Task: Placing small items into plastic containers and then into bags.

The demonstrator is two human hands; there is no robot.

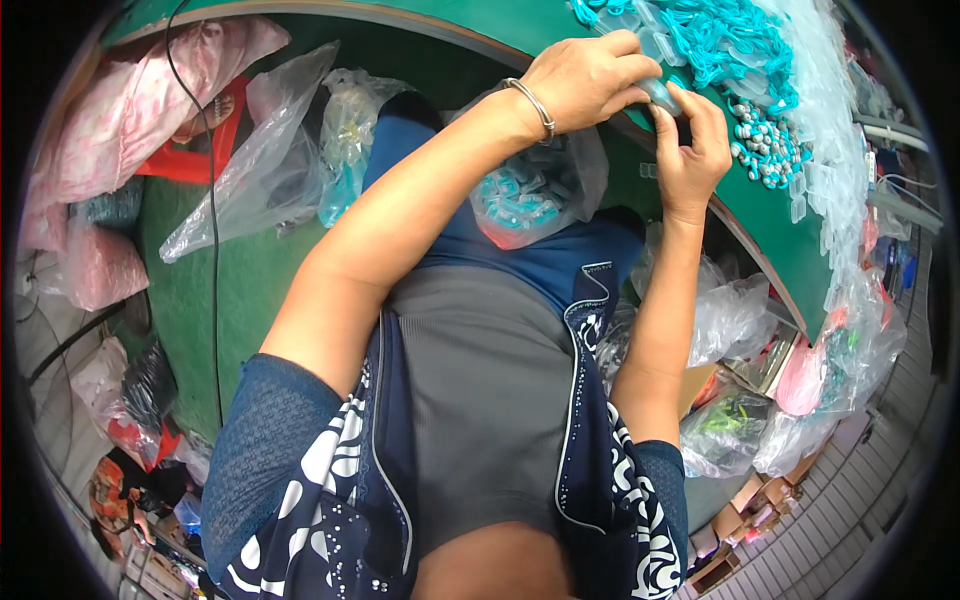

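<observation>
Over the near edge of the green table (745,215), my two hands meet at a small translucent teal plastic piece (659,95). My left hand (590,80), with a metal bangle at its wrist, has thumb and fingers closed on one end. My right hand (692,145) pinches the other end between thumb and forefinger; its exact kind is hard to make out. Just beyond my fingers lies a heap of turquoise cords (725,45). Beside it sits a cluster of small silver-and-turquoise round pieces (768,145). On my lap rests a clear bag (530,210) holding turquoise and clear pieces.
Many clear plastic pieces (840,130) are piled along the table's right side. A black cable (213,230) hangs down at the left. Pink bags (150,100), a red plastic stool or crate (190,150) and a clear bag (260,160) lie left; more bags (725,425) lie right.
</observation>
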